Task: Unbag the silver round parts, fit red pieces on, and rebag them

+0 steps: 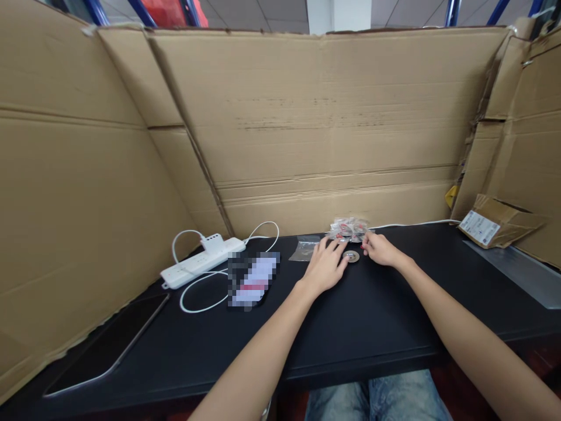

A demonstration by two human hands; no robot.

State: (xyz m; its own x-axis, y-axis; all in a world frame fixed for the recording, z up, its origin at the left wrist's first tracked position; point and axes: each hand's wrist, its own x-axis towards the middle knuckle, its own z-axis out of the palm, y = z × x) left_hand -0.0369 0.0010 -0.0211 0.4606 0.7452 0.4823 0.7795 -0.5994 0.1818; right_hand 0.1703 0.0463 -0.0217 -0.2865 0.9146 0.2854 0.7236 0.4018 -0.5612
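My left hand is palm down with its fingers spread. Its fingertips reach the near edge of a pile of small clear plastic packets with red and grey bits inside. Beside its thumb lies a small round tan disc with a shiny centre. My right hand is closed in a pinch to the right of the disc, and a small red thing shows at its fingertips, too small to name. Left of my left hand, a flat clear plastic bag rests on the black table.
A phone, its screen blurred, lies left of my hands. Beyond it are a white power strip and looped white cables. A dark tablet sits at the front left, an opened cardboard box at the right. Cardboard walls surround the table.
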